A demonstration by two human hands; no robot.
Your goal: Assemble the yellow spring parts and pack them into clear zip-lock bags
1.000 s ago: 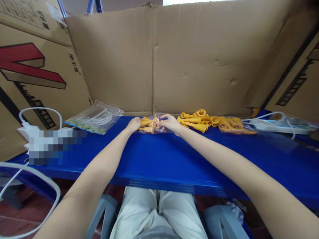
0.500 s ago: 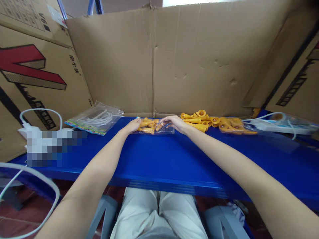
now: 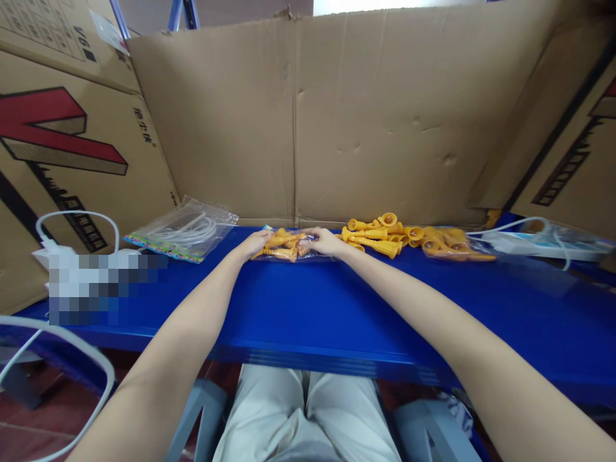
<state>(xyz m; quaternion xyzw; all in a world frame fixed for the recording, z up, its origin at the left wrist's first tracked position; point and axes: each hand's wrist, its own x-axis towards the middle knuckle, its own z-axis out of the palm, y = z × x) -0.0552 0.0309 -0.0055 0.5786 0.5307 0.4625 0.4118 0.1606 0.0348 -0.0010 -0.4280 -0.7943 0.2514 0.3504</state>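
Note:
A clear plastic bag [image 3: 312,254] with several yellow toy trumpets [image 3: 283,242] in it lies flat on the blue table [image 3: 298,308]. At its left end, my left hand [image 3: 256,242] is closed on the bag's edge. My right hand [image 3: 323,242] sits at the other end with fingers curled over the plastic; their tips are partly hidden, and what they hold cannot be made out. Just right of that hand lies a loose pile of yellow trumpets [image 3: 380,239].
Another bag of yellow trumpets [image 3: 455,245] lies beyond the pile. A clear bag with a white tube [image 3: 195,228] rests at the left, near a white cable [image 3: 79,212]. A white power strip [image 3: 543,246] is far right. Cardboard walls [image 3: 375,122] enclose the back and sides.
My right hand has moved left and closed in over the right part of the bag. The left hand keeps its place at the left edge.

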